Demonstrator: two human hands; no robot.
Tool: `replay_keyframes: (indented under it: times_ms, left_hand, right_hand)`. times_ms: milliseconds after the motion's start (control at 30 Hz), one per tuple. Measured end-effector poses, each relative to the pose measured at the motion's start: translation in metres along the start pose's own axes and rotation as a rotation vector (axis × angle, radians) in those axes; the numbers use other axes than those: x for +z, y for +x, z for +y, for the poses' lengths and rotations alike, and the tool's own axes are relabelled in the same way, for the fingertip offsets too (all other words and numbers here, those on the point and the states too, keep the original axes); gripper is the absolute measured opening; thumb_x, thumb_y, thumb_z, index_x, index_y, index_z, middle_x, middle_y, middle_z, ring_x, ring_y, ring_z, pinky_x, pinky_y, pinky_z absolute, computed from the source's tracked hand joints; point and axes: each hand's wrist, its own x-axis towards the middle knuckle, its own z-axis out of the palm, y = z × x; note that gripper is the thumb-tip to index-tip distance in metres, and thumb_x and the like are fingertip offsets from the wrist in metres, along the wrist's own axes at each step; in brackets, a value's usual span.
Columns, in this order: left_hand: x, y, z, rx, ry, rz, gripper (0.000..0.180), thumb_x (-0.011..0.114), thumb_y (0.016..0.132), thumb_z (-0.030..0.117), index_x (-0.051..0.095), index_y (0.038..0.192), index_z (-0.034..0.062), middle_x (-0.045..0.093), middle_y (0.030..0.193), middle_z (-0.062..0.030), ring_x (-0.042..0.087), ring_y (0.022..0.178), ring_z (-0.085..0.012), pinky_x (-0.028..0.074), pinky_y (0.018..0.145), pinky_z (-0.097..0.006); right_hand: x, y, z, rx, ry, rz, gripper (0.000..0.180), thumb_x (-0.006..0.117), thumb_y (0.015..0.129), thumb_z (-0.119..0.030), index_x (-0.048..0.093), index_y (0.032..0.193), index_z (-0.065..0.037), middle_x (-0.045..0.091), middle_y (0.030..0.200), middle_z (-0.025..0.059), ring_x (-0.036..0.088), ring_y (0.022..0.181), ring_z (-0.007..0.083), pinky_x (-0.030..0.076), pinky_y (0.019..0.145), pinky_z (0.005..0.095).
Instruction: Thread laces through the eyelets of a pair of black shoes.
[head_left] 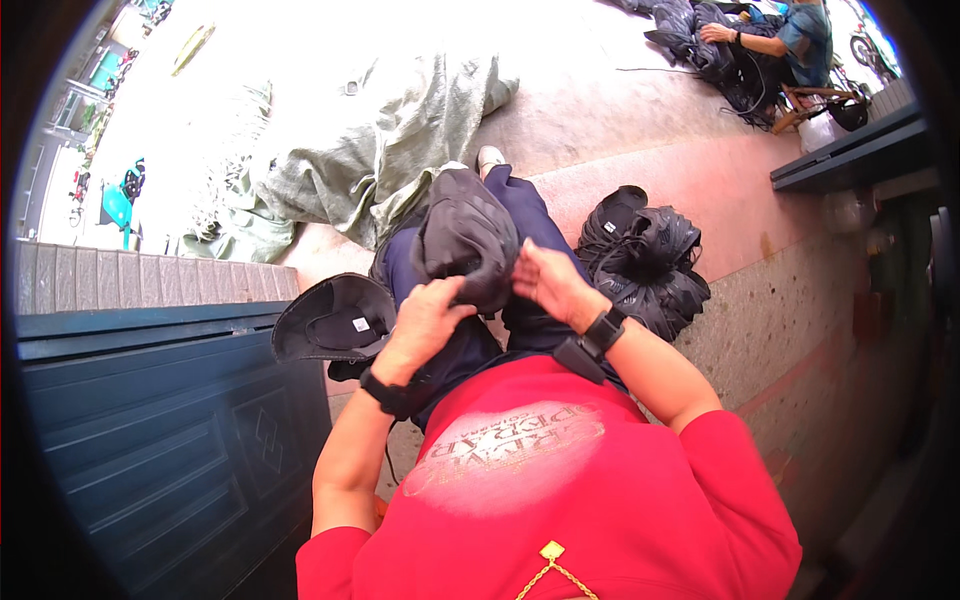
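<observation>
On my lap rests a dark grey-black fabric piece (465, 235), rounded and soft like a cap; a dark hollow shows at its near edge. My left hand (432, 318) is at that edge, fingers curled and fingertips pinching the cloth. Alongside the piece's right side is my right hand (558, 283), its fingers stretched out and apart, close to the fabric without gripping it. Left of my lap is a black cap (340, 325) with a wide brim and a white label inside.
Several black caps (645, 265) lie heaped on the floor to the right. Ahead spreads a grey-green woven cloth (350, 165). Blue panelled doors (170, 430) stand at the left. At the far right, another person (800, 45) reaches over a pile of black items (700, 45).
</observation>
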Motion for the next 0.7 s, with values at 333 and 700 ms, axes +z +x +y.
replay_keyframes:
  times_ms: [333,700]
  left_hand:
    - [-0.004,-0.005,0.015,0.091,0.283,-0.232,0.036,0.068,0.068,0.023,0.056,0.102,0.0166,0.055,0.085,-0.0061,0.050,0.076,-0.0291,0.044,0.065,-0.039]
    - [0.054,-0.001,-0.001,-0.027,0.516,-0.147,0.029,0.060,0.071,0.017,0.056,0.098,0.0223,0.054,0.083,-0.0034,0.049,0.083,-0.0249,0.041,0.060,-0.038]
  right_hand:
    - [0.007,0.015,0.041,0.390,0.301,0.115,0.075,0.032,0.084,-0.060,0.031,0.126,0.002,0.038,0.125,0.0184,0.037,0.115,0.0288,0.027,0.099,0.0423]
    - [0.010,0.014,0.016,-0.511,-0.847,0.201,0.050,0.054,0.081,-0.036,0.043,0.117,-0.003,0.049,0.113,0.0172,0.049,0.100,0.0306,0.038,0.088,0.0377]
